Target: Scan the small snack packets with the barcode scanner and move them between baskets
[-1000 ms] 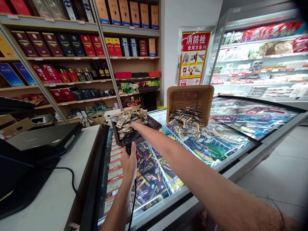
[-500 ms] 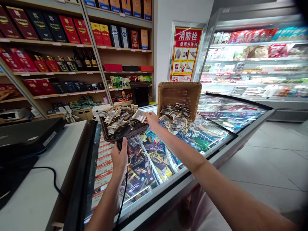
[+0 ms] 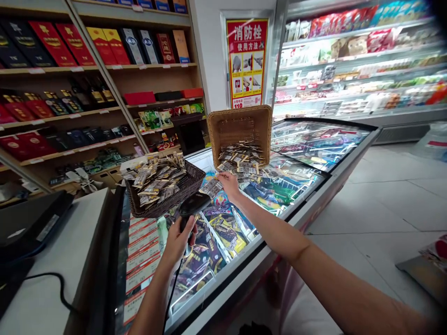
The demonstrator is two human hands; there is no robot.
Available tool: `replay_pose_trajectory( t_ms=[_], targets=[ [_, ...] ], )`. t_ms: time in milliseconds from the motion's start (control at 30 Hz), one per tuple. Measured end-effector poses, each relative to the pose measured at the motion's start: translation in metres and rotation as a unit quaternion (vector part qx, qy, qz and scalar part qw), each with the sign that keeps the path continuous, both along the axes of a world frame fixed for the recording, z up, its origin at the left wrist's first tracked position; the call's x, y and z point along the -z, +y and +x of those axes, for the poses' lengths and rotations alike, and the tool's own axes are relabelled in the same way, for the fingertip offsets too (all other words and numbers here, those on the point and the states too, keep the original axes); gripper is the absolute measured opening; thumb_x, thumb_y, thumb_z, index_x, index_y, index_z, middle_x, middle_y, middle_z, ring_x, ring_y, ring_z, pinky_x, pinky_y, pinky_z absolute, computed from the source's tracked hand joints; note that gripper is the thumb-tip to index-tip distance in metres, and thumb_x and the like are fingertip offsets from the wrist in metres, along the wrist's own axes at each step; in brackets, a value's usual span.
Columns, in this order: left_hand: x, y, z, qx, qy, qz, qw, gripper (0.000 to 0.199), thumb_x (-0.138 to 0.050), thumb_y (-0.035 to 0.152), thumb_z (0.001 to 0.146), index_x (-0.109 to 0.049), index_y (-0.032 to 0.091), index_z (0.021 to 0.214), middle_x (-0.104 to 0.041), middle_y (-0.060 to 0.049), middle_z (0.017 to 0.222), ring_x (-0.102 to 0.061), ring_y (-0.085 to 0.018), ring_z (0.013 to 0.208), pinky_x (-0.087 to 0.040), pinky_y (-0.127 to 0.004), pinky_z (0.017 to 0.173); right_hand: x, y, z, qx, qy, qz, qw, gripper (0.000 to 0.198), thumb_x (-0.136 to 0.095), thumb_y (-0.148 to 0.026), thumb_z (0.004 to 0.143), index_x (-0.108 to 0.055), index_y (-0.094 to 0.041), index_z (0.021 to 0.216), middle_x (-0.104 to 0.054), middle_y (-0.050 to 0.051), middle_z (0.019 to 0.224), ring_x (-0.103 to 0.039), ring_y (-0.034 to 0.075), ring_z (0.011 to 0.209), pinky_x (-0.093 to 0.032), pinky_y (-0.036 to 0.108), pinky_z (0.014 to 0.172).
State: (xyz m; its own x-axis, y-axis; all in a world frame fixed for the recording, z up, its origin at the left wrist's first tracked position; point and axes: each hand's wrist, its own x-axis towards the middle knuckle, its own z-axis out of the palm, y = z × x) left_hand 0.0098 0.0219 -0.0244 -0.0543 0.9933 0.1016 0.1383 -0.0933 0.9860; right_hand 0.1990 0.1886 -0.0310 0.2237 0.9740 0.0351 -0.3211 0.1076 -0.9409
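Note:
My left hand [image 3: 180, 239] is wrapped round the handle of a black barcode scanner [image 3: 194, 204], its cord trailing down. Between the fingers of my right hand [image 3: 228, 185] is a small snack packet [image 3: 211, 187], held over the glass in front of the scanner's head. Left of it stands a dark brown woven basket [image 3: 194, 176], heaped with similar small packets [image 3: 157, 182]. Beyond my right hand a tan wicker basket [image 3: 240, 122] is tipped on its side. Loose packets [image 3: 244, 157] lie inside it and spill from its mouth onto the glass.
Both baskets rest on a glass-topped chest freezer [image 3: 293, 211] filled with bagged goods. A counter [image 3: 82, 232] with a black device [image 3: 38, 223] is at left. Shelves of boxes [image 3: 150, 79] stand behind, and a lit refrigerated display [image 3: 342, 70] is at right.
My view has turned to the right. The right hand and its packet have moved away from the dark basket, now in front of the scanner; the scanner no longer overlaps the heap.

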Motion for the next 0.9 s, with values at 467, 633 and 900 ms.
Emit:
replay_pose_trajectory(
  t_ms=[467, 633, 900],
  targets=[
    [0.000, -0.001, 0.000, 0.027, 0.038, -0.014, 0.999, 0.061, -0.068, 0.079, 0.082, -0.056, 0.019, 0.074, -0.062, 0.000, 0.066, -0.048, -0.007, 0.040, -0.034, -0.020, 0.037, 0.010, 0.010, 0.016, -0.005, -0.088, -0.003, 0.996, 0.018, -0.074, -0.037, 0.079, -0.074, -0.020, 0.077, -0.070, 0.003, 0.079, -0.060, 0.017, 0.079, -0.045, 0.030, 0.075],
    [0.000, -0.001, -0.001, 0.035, 0.046, -0.011, 0.998, 0.059, -0.068, 0.076, 0.084, -0.058, 0.019, 0.074, -0.059, 0.001, 0.062, -0.048, -0.007, 0.040, -0.034, -0.020, 0.037, 0.011, 0.009, 0.016, -0.005, -0.094, -0.013, 0.995, 0.017, -0.073, -0.037, 0.081, -0.074, -0.020, 0.079, -0.070, 0.004, 0.080, -0.059, 0.019, 0.079, -0.045, 0.031, 0.071],
    [0.000, -0.001, 0.001, 0.028, 0.054, -0.012, 0.998, 0.058, -0.067, 0.074, 0.085, -0.056, 0.019, 0.071, -0.056, 0.001, 0.059, -0.049, -0.009, 0.040, -0.035, -0.021, 0.037, 0.014, 0.013, 0.014, 0.009, -0.087, -0.008, 0.996, 0.019, -0.073, -0.038, 0.077, -0.074, -0.019, 0.076, -0.065, 0.000, 0.070, -0.056, 0.015, 0.072, -0.043, 0.028, 0.069]
  ],
)
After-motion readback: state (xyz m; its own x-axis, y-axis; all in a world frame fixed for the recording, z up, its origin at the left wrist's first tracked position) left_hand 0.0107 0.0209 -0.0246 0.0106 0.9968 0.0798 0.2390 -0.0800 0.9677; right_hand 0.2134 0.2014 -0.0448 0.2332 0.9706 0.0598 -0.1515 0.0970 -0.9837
